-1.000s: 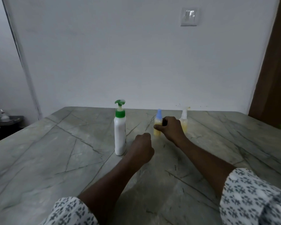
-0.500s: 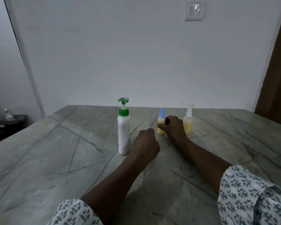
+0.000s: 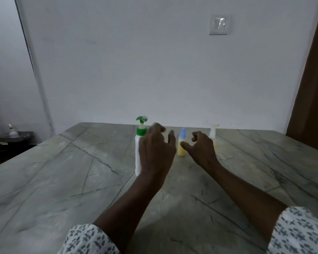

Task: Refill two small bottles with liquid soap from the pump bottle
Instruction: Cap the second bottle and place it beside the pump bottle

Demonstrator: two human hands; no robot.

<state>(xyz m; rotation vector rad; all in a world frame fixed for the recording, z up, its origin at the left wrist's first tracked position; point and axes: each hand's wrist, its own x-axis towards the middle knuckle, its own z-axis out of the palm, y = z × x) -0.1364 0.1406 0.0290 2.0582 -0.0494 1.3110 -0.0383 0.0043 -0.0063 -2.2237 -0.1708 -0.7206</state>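
A white pump bottle (image 3: 138, 153) with a green pump head stands on the marble table (image 3: 62, 180). My left hand (image 3: 157, 151) is raised with fingers spread, partly covering the pump bottle's right side. A small bottle with a blue cap (image 3: 182, 144) holds yellow liquid and stands between my two hands. My right hand (image 3: 200, 149) is open just right of it, thumb near its body without gripping it. A second small bottle with a white cap (image 3: 212, 133) shows behind my right hand, its lower part hidden.
The table runs back to a plain white wall with a light switch (image 3: 219, 24). A dark side stand (image 3: 13, 138) with a small bottle on it stands at the far left. A brown door (image 3: 312, 88) is at the right.
Both hands were closed fists; now both have opened. My left hand rose and moved forward beside the pump bottle. My right hand let go of the blue-capped bottle's side.
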